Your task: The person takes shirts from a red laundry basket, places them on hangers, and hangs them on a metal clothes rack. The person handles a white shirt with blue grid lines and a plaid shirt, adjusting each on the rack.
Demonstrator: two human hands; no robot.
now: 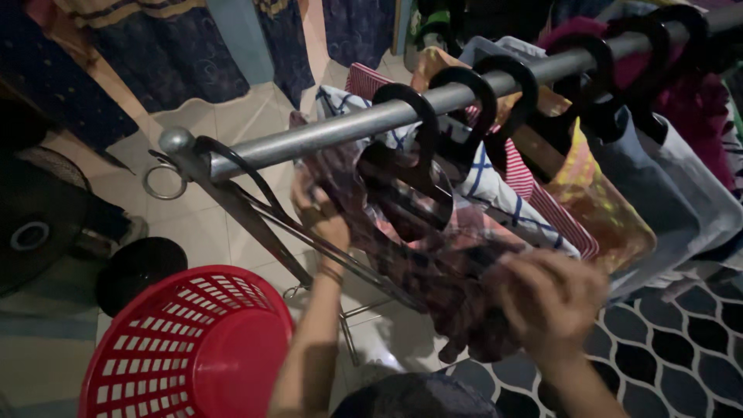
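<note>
Both my hands are on the dark plaid garment [433, 271], centre of frame, hanging from the first black hanger [410, 166] on the grey metal rail [340, 131].

My left hand [321, 217] is centre-left, fingers curled closed on the garment's left edge, just under the rail. My right hand [549, 302] is lower right of centre, blurred; fingers bent and closed around the garment's lower right part. Exact finger spacing there: cannot tell, too much blur.

The rail runs diagonally from a ball end [176, 141] at centre-left up to the upper right corner. More black hangers sit on it to the right, carrying a white-and-blue checked piece [495, 190], a red striped one [534, 193], an orange patterned one [596, 193] and a grey one [665, 193], packed side by side.

Red plastic laundry basket [193, 348] is lower left, near my left forearm, not touching. Dark fan [31, 224] at far left edge. Tiled floor [224, 116] beneath.
</note>
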